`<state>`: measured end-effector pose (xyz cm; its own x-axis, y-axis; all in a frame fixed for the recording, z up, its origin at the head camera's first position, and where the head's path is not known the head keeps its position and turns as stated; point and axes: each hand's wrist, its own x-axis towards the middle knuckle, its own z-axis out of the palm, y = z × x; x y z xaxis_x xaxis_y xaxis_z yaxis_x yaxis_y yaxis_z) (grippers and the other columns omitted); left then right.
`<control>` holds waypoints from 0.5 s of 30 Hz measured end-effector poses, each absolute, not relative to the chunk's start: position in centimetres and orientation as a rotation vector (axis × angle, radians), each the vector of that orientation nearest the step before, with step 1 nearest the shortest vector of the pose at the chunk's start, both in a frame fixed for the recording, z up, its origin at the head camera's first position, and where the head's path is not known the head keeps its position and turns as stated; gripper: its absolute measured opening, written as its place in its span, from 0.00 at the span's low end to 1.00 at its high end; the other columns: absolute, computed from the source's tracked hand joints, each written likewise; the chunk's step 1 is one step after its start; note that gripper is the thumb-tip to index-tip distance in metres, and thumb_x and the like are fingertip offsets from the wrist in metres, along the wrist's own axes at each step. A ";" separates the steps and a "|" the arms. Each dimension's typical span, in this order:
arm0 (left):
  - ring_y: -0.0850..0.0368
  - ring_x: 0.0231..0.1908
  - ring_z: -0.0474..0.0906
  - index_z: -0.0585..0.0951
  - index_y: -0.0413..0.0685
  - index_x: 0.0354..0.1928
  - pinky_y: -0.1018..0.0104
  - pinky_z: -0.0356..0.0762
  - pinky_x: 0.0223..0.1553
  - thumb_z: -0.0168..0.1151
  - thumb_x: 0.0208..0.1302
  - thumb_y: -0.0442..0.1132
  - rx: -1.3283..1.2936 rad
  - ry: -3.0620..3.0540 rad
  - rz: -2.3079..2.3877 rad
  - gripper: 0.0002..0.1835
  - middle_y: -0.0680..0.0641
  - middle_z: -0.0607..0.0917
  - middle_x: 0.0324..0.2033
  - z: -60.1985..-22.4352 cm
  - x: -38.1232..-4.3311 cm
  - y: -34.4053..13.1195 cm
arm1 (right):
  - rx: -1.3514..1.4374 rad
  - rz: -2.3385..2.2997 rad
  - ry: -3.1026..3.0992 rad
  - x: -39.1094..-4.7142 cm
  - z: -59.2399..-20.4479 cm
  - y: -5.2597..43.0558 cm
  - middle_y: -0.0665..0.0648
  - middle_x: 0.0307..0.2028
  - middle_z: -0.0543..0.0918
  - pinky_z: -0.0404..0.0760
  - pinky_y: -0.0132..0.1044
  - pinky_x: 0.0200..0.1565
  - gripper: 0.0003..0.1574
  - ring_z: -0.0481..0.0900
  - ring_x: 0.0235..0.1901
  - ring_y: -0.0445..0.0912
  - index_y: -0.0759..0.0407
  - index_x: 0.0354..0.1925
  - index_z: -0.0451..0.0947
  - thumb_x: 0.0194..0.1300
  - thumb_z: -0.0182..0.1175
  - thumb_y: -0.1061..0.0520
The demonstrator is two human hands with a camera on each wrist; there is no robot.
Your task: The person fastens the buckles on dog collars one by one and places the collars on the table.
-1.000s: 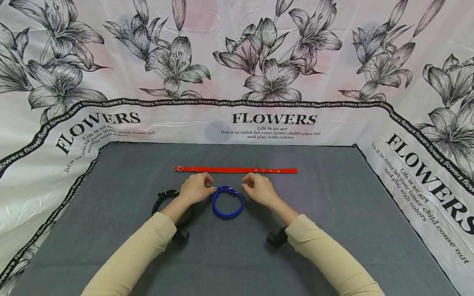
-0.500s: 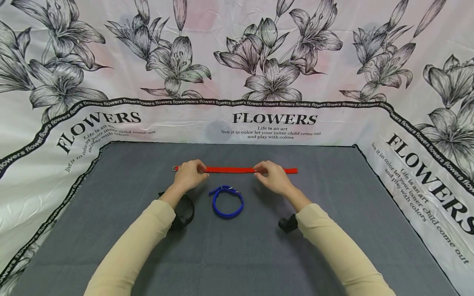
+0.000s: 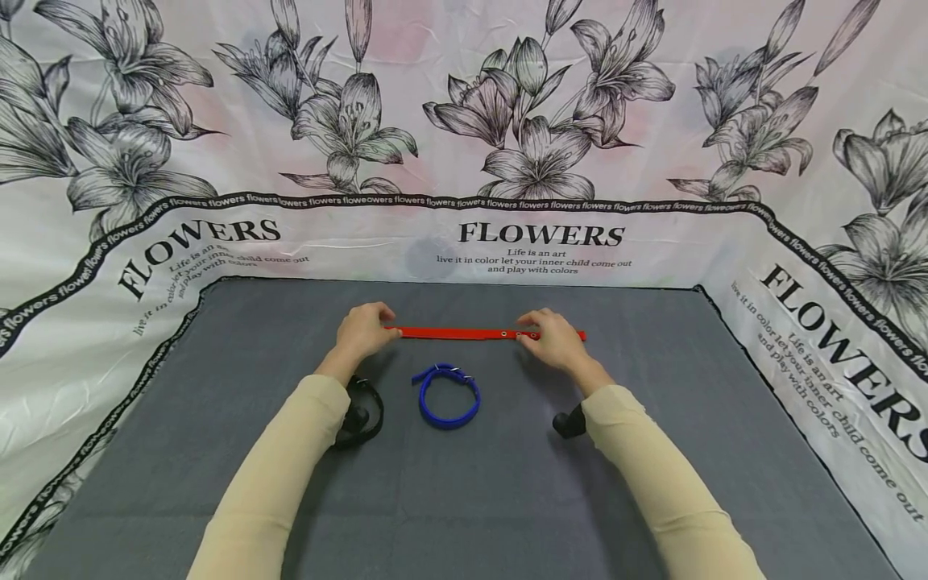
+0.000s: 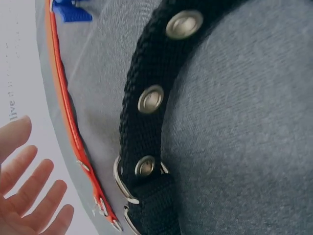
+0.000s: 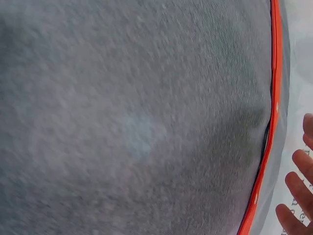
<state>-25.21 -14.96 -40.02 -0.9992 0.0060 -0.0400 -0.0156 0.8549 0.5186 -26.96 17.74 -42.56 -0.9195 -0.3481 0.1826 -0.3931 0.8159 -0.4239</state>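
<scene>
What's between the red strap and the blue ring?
Just bare grey cloth between the red strap and the blue ring, as the head view shows.

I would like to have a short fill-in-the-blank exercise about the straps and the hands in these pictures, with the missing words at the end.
1. In the head view, the left hand and the right hand both partly hide the straight strap, whose colour is ____.
2. In the left wrist view, the black strap shows ____ metal eyelets.
3. In the head view, the blue strap lies to the ____ of the black strap.

Missing words: red; three; right.
</scene>
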 end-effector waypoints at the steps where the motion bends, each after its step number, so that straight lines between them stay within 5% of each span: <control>1: 0.45 0.47 0.76 0.79 0.47 0.48 0.52 0.73 0.46 0.64 0.56 0.45 -0.008 2.981 0.823 0.18 0.44 0.80 0.48 -40.0 -25.3 -15.0 | 0.587 0.694 -2.912 -27.1 -42.6 17.9 0.61 0.47 0.78 0.73 0.49 0.49 0.19 0.75 0.48 0.56 0.59 0.49 0.78 0.58 0.62 0.56; 15: 0.44 0.49 0.74 0.75 0.42 0.55 0.50 0.71 0.49 0.66 0.56 0.44 0.036 2.908 0.540 0.26 0.41 0.78 0.52 -40.6 -25.9 -15.4 | 0.509 0.516 -2.970 -27.6 -43.8 18.8 0.63 0.48 0.77 0.71 0.54 0.49 0.23 0.73 0.48 0.60 0.58 0.51 0.77 0.59 0.62 0.52</control>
<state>-25.94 -15.44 -40.59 -0.9829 0.0574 -0.1753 -0.0094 0.9337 0.3581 -27.60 18.75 -43.75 -0.9411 -0.3084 0.1382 -0.3370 0.8880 -0.3130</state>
